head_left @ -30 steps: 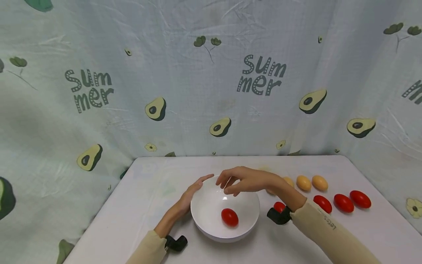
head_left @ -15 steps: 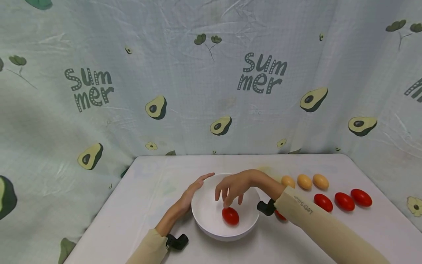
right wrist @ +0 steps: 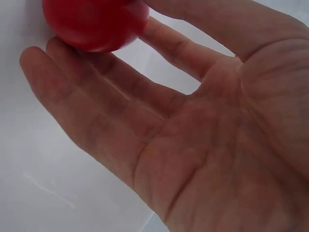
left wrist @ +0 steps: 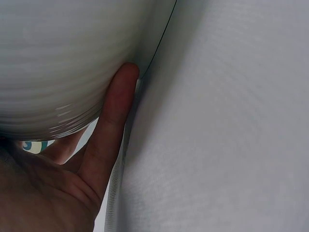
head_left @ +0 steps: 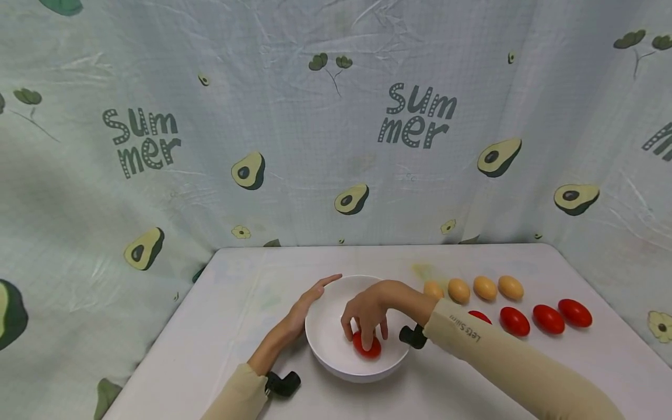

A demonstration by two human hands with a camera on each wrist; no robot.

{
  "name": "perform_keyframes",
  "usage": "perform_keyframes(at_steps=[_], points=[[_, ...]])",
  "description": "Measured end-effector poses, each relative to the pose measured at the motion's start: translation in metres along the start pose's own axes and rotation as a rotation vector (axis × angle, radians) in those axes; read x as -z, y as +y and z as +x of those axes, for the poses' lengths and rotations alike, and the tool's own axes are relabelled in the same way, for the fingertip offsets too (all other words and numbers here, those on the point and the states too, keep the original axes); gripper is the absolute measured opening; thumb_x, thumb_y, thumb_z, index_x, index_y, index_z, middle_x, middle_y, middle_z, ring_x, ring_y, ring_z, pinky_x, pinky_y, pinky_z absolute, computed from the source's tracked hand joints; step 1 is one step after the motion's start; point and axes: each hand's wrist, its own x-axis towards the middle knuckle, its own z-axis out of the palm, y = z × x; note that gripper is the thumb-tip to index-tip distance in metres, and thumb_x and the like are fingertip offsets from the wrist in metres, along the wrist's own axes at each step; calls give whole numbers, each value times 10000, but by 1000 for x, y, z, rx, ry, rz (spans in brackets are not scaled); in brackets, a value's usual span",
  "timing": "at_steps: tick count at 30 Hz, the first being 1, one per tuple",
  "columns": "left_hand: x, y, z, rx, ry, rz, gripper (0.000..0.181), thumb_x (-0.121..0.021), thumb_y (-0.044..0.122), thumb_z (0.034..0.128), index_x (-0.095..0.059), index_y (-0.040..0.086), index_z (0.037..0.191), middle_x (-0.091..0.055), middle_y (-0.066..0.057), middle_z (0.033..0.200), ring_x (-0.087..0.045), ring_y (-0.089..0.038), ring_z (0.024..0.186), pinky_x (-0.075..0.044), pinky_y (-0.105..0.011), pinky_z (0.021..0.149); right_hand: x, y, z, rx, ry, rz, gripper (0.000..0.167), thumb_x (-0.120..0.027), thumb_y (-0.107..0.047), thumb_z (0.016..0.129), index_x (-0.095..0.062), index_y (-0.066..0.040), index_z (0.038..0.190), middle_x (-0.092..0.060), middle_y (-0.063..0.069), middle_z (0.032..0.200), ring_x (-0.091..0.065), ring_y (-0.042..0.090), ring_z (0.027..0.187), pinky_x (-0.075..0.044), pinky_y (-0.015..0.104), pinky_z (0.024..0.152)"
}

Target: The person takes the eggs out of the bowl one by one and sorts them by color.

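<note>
A white bowl [head_left: 328, 326] stands on the table with one red egg [head_left: 374, 351] inside it. My left hand [head_left: 300, 312] rests along the bowl's left outer wall, its fingers straight; in the left wrist view one extended finger [left wrist: 108, 121] lies against the bowl's side. Reaching down into the bowl, my right hand [head_left: 367, 309] pinches the red egg near the bottom. In the right wrist view the thumb and fingers are about the egg [right wrist: 96, 24], whose top is cut off by the frame edge.
Right of the bowl, several yellow-orange eggs [head_left: 484, 288] lie in a row. Several more red eggs [head_left: 548, 319] lie nearer, one partly hidden by the right sleeve [head_left: 499, 344]. A printed curtain [head_left: 294, 128] hangs behind the white table [head_left: 252, 280].
My right hand has come down from above the bowl onto the red egg, and its fingers have closed about it. My left hand stays against the bowl.
</note>
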Motion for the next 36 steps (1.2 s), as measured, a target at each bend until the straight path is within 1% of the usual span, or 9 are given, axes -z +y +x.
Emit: perform_keyframes(at_steps=[6,9,11,14,20,25,28,33,36], points=[[1,0,1,-10,-9,-10,553,-192,402,1129,-305,201,1631,-337,-101,1675,-465,-295,1443,-474,-166,1053,0,-5,-1,-18,-25,-22,265,-774,-53,883,-697,-248,1045,-602,-3,1079,-662,166,924,-646,396,821],[1,0,1,-7,-11,-14,551,-193,403,1129,-305,204,1631,-340,-108,1673,-483,-284,1424,-486,-172,1041,1,-3,-2,-7,-23,-22,267,-770,-41,880,-709,-242,1046,-611,-3,1066,-651,160,937,-644,389,838],[1,0,1,-4,-8,-13,551,-195,412,1127,-311,215,1628,-348,-100,1670,-493,-266,1411,-495,-179,1038,2,-1,-4,7,-2,-15,262,-767,-38,883,-718,-238,1044,-617,-8,1061,-642,158,948,-645,373,835],[1,0,1,-4,-3,-5,557,-194,418,1126,-310,210,1629,-346,-100,1671,-488,-262,1419,-497,-179,1038,5,5,-7,49,60,-6,273,-773,-39,878,-734,-246,1052,-630,-27,1066,-637,154,971,-646,344,811],[1,-2,2,-15,-4,9,576,-176,410,1125,-285,168,1636,-280,-162,1694,-406,-369,1492,-479,-165,1048,11,23,-22,167,204,30,333,-786,-66,852,-739,-251,1126,-638,-62,1110,-598,152,1064,-639,326,813],[-1,-1,1,12,26,30,565,-192,433,1121,-318,216,1626,-304,-66,1698,-381,-313,1519,-446,-148,1071,13,42,-39,258,305,53,347,-732,-93,871,-739,-253,1178,-651,-49,1153,-597,175,1094,-619,329,845],[-2,0,1,14,29,37,555,-191,429,1124,-326,230,1624,-316,-7,1694,-348,-264,1543,-418,-131,1088,14,55,-51,292,373,79,372,-724,-111,869,-729,-256,1212,-662,-36,1187,-590,201,1115,-606,345,865],[-3,-1,0,-18,17,33,562,-184,414,1129,-311,197,1631,-289,-22,1707,-266,-247,1582,-349,-100,1116,11,78,-72,314,476,149,411,-717,-156,883,-706,-236,1286,-664,-18,1246,-582,221,1144,-580,366,896],[-2,-2,0,-29,15,28,568,-190,410,1129,-304,175,1633,-274,-40,1714,-230,-251,1595,-318,-85,1126,8,92,-82,307,528,200,451,-715,-194,893,-678,-235,1340,-660,-7,1283,-592,219,1150,-568,377,932]])
